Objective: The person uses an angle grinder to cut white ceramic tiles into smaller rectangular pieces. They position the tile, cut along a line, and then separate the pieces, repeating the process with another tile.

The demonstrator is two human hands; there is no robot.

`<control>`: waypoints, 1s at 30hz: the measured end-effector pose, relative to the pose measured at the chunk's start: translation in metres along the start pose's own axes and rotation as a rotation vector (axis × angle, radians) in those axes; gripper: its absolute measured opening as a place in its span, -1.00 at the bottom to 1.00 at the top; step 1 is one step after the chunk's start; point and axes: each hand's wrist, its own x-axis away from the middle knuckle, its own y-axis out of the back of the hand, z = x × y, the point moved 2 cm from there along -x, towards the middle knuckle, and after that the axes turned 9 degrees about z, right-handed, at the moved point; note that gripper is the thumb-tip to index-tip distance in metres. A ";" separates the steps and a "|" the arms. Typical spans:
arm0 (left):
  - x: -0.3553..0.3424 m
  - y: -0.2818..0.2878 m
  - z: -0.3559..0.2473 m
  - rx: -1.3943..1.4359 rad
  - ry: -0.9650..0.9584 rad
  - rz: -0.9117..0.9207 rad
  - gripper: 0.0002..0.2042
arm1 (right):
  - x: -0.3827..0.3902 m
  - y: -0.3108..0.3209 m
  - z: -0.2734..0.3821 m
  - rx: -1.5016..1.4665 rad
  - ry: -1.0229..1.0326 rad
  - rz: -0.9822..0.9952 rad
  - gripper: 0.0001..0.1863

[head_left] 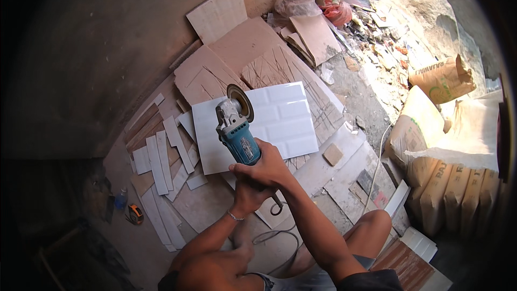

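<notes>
A teal angle grinder [243, 144] with a silver head and a brown cutting disc [246, 102] is held in both my hands. My right hand [269, 164] wraps round its body. Behind it, my left hand [250, 194], with a bracelet at the wrist, is closed round the rear end, partly hidden by the right. Beneath the grinder lies a white wall tile [285, 121] with a raised brick pattern. The disc stands over the tile's far edge; whether it touches cannot be made out. A cord [277, 205] hangs from the tool's back end.
Scored brown boards [274, 67] lie under the tile. Cut tile strips [157, 164] and an orange-black tape measure [134, 214] are at the left. Rubble [385, 48] spreads at the far right, with stacked brown paper sacks [447, 188] nearer. My bent legs are close by, beside the cord.
</notes>
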 end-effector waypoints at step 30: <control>-0.201 0.070 -0.009 0.292 0.351 0.000 -0.56 | -0.105 0.045 -0.064 0.075 -0.336 -0.310 -0.35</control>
